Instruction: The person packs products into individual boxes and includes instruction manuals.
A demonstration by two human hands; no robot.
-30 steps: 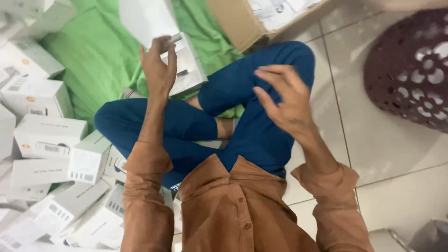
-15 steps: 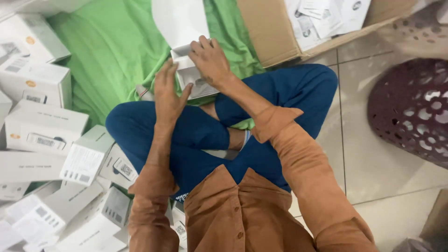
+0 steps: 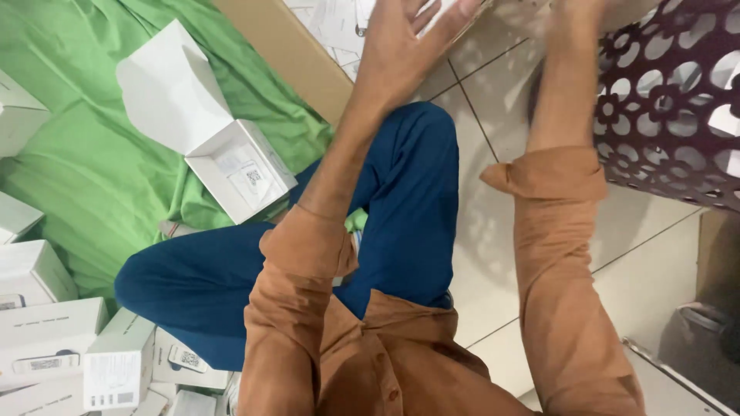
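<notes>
Brown cardboard box point(image 3: 297, 58) of white packets sits under left hand point(image 3: 401, 42), fingers spread wide, holding nothing; right hand point(image 3: 570, 15) blurred beside maroon perforated plastic basket point(image 3: 678, 100), grip unclear.

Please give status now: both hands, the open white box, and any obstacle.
Left hand open, raised over cardboard carton. Right hand at top edge, blurred, beside purple perforated basket. Open white box on green cloth, untouched. Nothing blocking.

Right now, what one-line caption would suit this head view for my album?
Seated cross-legged, a person lifts the left hand and right hand toward a cardboard box, an open white carton beside the knee.
</notes>
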